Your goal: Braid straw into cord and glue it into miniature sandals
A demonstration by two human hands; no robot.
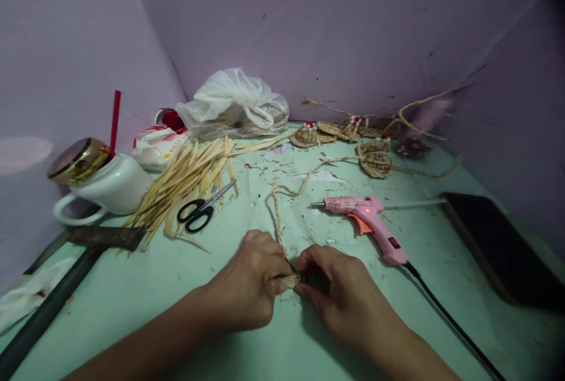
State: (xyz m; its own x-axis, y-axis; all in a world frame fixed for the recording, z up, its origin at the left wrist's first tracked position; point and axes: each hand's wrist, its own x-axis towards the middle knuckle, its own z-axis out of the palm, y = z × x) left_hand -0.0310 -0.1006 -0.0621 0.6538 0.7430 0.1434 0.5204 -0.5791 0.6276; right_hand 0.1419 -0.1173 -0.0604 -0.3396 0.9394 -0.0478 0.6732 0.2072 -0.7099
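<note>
Between my two hands is the small coiled end of a braided straw cord. My left hand pinches the coil from the left, thumb and fingers closed on it. From the other side my right hand grips its edge between thumb and forefinger. The rest of the braid runs away from me across the table, then bends right towards a round woven straw piece. Right of my hands lies a pink glue gun with its orange light lit. My fingers hide part of the coil.
Black-handled scissors lie beside loose straw strips. At left are a white mug and a hammer. A plastic bag and woven pieces sit along the wall. A phone lies right.
</note>
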